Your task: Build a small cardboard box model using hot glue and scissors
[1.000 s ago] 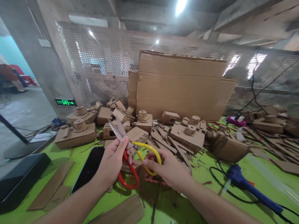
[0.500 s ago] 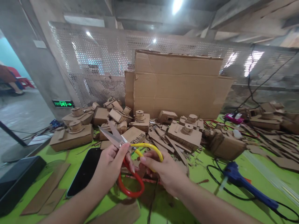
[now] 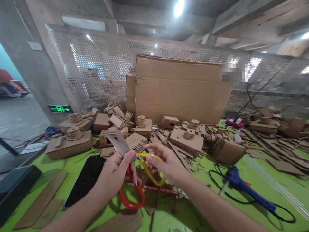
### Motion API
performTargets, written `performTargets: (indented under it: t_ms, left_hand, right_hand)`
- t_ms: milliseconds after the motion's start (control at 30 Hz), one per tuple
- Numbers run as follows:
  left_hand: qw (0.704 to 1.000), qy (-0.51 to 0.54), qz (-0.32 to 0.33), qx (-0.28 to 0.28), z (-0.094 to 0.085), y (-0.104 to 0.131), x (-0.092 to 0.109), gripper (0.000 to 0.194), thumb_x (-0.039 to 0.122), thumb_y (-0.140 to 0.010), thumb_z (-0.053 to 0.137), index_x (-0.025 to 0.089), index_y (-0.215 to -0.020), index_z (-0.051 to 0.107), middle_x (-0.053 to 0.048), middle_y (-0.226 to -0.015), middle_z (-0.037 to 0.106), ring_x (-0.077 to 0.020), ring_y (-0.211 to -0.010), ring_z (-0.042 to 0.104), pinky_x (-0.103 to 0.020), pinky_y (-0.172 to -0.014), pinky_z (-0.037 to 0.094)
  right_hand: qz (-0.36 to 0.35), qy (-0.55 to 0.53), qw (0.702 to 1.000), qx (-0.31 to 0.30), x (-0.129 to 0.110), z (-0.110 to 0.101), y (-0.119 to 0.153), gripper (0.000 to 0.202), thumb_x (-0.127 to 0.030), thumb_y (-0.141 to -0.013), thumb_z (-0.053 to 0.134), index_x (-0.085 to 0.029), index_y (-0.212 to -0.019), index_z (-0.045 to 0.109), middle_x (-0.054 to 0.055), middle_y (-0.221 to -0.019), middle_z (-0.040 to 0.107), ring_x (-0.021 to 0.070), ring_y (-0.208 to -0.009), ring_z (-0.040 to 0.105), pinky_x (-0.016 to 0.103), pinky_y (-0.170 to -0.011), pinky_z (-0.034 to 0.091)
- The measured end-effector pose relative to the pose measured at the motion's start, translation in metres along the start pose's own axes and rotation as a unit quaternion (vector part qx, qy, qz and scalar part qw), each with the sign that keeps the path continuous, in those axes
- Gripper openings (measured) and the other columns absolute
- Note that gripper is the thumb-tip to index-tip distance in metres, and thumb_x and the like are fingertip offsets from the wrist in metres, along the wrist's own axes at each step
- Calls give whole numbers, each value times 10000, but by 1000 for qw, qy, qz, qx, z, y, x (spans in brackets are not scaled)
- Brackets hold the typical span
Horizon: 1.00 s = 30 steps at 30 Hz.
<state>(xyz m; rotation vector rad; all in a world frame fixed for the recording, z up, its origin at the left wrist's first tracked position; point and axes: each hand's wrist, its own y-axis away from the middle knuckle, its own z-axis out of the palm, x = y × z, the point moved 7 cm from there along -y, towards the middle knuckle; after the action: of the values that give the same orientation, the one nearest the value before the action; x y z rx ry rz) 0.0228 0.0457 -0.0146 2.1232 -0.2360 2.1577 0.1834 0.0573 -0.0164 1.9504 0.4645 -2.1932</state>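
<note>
A pair of scissors (image 3: 131, 205) is held up above the worktable, its blades parted and pointing up and to the left. One handle is red, the other yellow. My left hand (image 3: 113, 170) grips them near the pivot, the thumb pressed on top and fingertips curled behind the red handle. My right hand (image 3: 169, 161) is at the yellow handle (image 3: 154, 180), thumb against it, index finger stretched out above the loop. Some right-hand fingers are partly hidden behind the handle. Beneath the hands lie cardboard pieces and a thin red strip (image 3: 164, 189).
Several cardboard models (image 3: 185, 141) and scraps crowd the back of the green table. A large cardboard sheet (image 3: 181, 90) stands behind them. At left are a phone (image 3: 84, 180) and a dark box (image 3: 19, 187). A blue glue gun (image 3: 248, 187) with its cable lies at right.
My right index finger has lifted and stretched out above the yellow handle. That handle has swung lower. The whole view has shifted slightly; my left hand keeps its grip.
</note>
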Motion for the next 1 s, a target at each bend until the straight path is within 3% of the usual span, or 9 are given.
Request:
performTargets:
  t_ms: [133,267,600,1000]
  left_hand:
    - [998,-25,-15,-49,7,2,-10,350,571,-950,607,227,-932,543,67,-454,595,-167,-349,596,-295,-433,573]
    - [999,-17,-5,-50,7,3,-6,397,537,-951,625,269,-1188,453,116,-504,583,-151,-309,537,-317,-385,580]
    - [999,-9,-1,-38,5,0,3,348,426,-924,679,249,-1136,466,121,-522,565,-133,-293,502,-318,-358,578]
    - [998,-64,23,-16,-6,-4,18,340,537,-947,629,249,-1077,503,109,-492,576,-132,-305,542,-233,-328,512]
  right_hand:
    - [-26,110,992,-51,-8,5,5,348,-356,-919,703,-217,-1237,675,-41,-767,545,116,-671,498,249,-613,409]
    - [-43,160,984,-72,-9,15,10,259,-300,-942,635,-200,-1174,687,-26,-785,541,125,-684,478,258,-611,391]
    - [-52,235,968,-69,-16,17,13,139,-265,-929,598,-189,-1034,646,-7,-787,606,143,-683,526,266,-618,428]
    - [-80,294,950,-77,-25,20,18,200,-280,-956,577,-188,-1131,611,-47,-724,516,119,-620,468,231,-557,376]
